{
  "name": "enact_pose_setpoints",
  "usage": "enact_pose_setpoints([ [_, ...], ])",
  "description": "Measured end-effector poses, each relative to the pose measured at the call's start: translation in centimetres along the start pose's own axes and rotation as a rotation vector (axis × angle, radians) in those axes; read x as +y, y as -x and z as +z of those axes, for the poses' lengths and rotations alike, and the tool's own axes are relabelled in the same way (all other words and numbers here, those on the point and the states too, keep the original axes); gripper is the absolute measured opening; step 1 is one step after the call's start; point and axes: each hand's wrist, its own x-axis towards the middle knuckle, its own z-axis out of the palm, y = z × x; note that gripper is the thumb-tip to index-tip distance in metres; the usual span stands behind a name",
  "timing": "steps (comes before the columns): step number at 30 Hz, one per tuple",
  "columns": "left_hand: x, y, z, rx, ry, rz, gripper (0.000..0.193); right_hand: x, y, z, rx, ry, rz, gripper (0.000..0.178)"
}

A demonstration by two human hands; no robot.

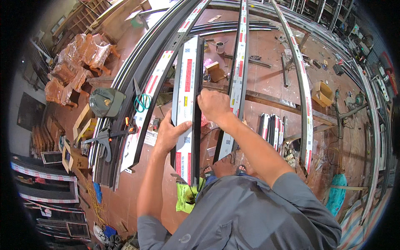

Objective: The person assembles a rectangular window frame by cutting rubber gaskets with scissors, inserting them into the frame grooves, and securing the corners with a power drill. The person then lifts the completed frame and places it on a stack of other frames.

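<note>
A metal frame profile (187, 83), dark-edged with white printed protective film on its face, is held lengthwise in front of me, its near end cut at a slant. My left hand (171, 132) grips its left edge, thumb lying across the film. At the right edge my right hand (214, 105) is closed in a fist, knuckles up. Its fingertips are hidden, so what they hold cannot be made out. Just right of it, a second film-covered profile (238, 77) runs away from me. Scissors with teal handles (143, 102) lie on the profiles to the left.
A dark cap (107, 102) and a clamp (107, 139) rest on the stacked profiles at left. Another long profile (303, 96) spans the right side over a wooden beam (271, 102). Short offcuts (271, 130), a cardboard box (322, 94) and plastic-wrapped wooden furniture (79, 62) stand around.
</note>
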Motion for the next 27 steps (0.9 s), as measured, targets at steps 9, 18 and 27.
enact_pose_setpoints([
  [9, 0.1, 3.9, 1.2, -0.151, 0.001, -0.018, 0.084, 5.6, -4.9, -4.4, 0.098, 0.039, 0.176, 0.040],
  [18, 0.1, 7.8, 0.9, -0.274, -0.013, -0.121, 0.096, 12.1, -4.6, -5.1, 0.161, 0.016, 0.287, 0.042],
  [27, 0.2, 4.7, 3.6, -0.531, -0.007, -0.142, 0.101, 17.9, 6.3, -5.7, 0.408, -1.226, 0.603, 0.026],
])
